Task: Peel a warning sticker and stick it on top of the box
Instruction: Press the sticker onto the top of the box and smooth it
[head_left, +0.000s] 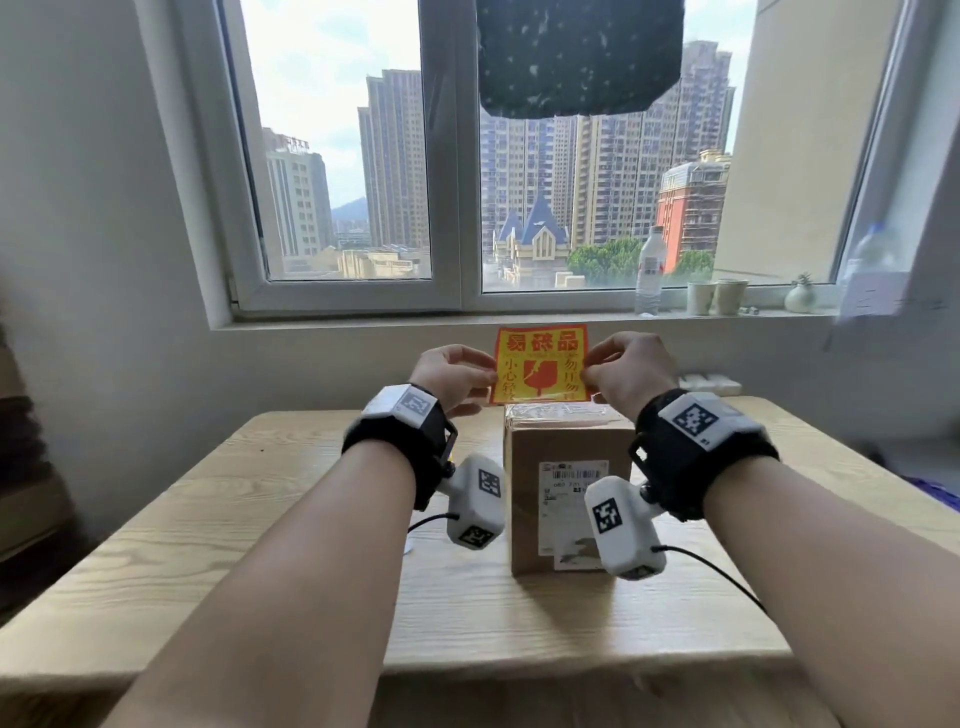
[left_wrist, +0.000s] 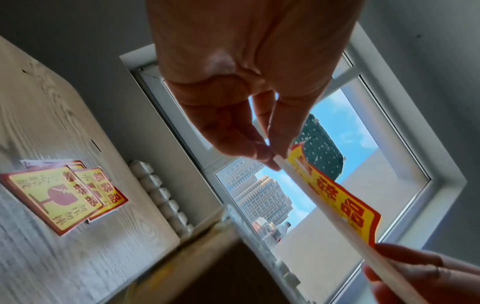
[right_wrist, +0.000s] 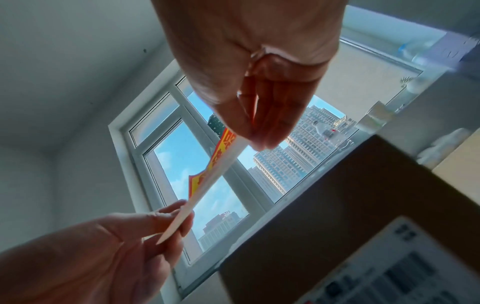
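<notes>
Fingertips of both hands pinched the yellow-and-red square warning sticker (head_left: 540, 365) by its opposite side edges: the left hand (head_left: 451, 375) on its left edge, the right hand (head_left: 626, 370) on its right edge, thumbs on the printed face and fingers curled behind. Held so, the sheet stood upright and flat, printed face toward the person, stretched between the two grips. In the left wrist view a white layer (left_wrist: 324, 207) ran along the sticker's back, and near the left fingertips the printed corner seemed to curl off it; I judged this the backing, with the peel barely begun, though I could not tell for sure.

Directly below the grips, and slightly nearer the person, stood the brown cardboard box (head_left: 569, 493) with a white shipping label on its front. Its taped top face lay just under the sticker's lower edge, apart from it. Both hands looked about equally near that top, the right one more squarely above it. The sticker would need tipping from upright to flat, face up, before going down.

Well to the left of the left grip lay a small stack of like stickers (left_wrist: 62, 195) on the pale wooden table (head_left: 260, 545).
</notes>
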